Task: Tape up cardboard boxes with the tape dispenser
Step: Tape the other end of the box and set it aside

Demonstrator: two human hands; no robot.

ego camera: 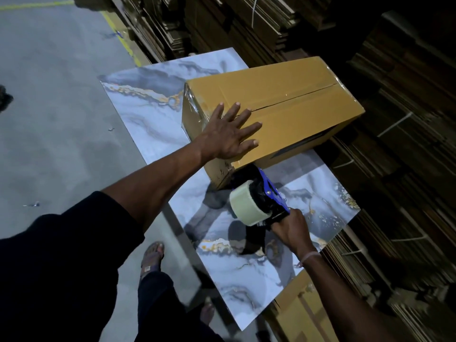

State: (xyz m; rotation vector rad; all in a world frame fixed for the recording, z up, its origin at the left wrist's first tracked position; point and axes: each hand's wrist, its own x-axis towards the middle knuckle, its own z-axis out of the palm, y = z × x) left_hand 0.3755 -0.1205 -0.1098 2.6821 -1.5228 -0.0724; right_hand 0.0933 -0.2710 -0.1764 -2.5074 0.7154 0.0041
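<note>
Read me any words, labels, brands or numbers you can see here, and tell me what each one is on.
None can be read.
cardboard box, near end face: small dark printed marks by the lower corner, too blurred to read.
cardboard box, long side: a dark printed block, no legible text.
tape dispenser, blue frame: no brand or lettering visible.
sandal: a small pale tag, too small to read.

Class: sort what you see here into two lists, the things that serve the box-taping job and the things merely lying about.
In use:
cardboard box, left hand flat on its top
tape dispenser, right hand round its grip
marbled table, under the box

Lying about:
stacked flat cardboard behind
scraps on the floor
</note>
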